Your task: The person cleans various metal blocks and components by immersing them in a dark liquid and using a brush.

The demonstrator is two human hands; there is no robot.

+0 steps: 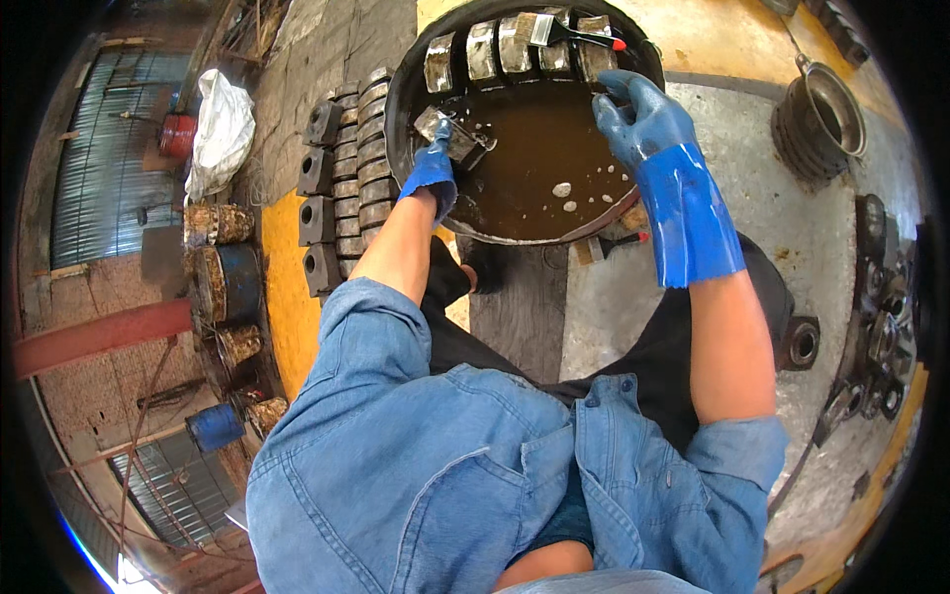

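My left hand (431, 168), in a blue rubber glove, grips a wet curved metal block (463, 148) over the left side of a round black basin (398, 109). Murky brown liquid (544, 148) with patches of foam lies in the basin. At its right rim hovers my right hand (645, 117), gloved too, with fingers apart and nothing visible in them. Several similar curved metal blocks (482, 51) stand in a row along the basin's far side. On top of them rests a paintbrush (569, 33) with a black, red-tipped handle.
Left of the basin stand rows of curved metal pieces (376, 148) and dark blocks with round holes (317, 220). A second brush (614, 245) lies on the floor below the basin. To the right are a metal pot (821, 119) and several dark machine parts (886, 317).
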